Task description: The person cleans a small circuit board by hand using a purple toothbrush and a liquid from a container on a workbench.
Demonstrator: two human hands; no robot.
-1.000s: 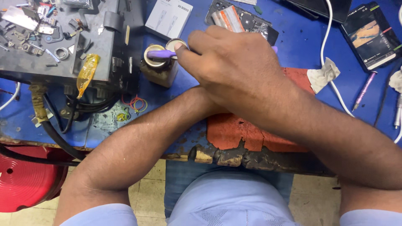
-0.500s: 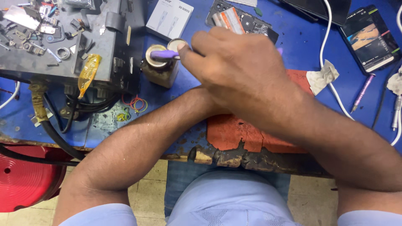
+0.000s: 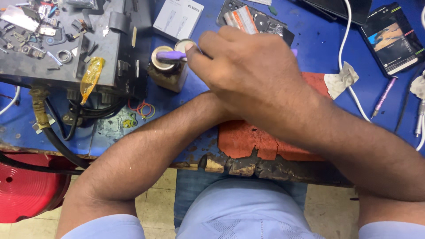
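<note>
Fingers of the right hand (image 3: 252, 75) are curled tightly together around a purple-handled tool (image 3: 171, 55), the thumb tip pressed on its shaft, so the hand is clamped on the tool with no gap showing between the digits. The tool's purple handle sticks out to the left of the hand and lies across the open top of a small brown jar (image 3: 167, 71), which stands on the blue work table (image 3: 310, 48) just beside a dark metal machine base (image 3: 110, 48) littered with screws and small parts. The right forearm crosses over the left one, and the left hand is hidden beneath the right hand and wrist, so whether its fingers are apart or closed cannot be told. Under the crossed arms lies a worn orange mat (image 3: 248, 141) with a ragged front edge. Behind the right hand rests an opened phone (image 3: 248, 17) with its inner parts exposed, partly covered by the knuckles. A yellow-handled tool (image 3: 90, 75) leans on the machine base, and coloured rubber bands (image 3: 141, 109) lie on the table near the jar. Off to the right sit a second phone (image 3: 392, 37) with a lit screen, a white cable (image 3: 349, 53) and a crumpled white cloth (image 3: 340, 79).
</note>
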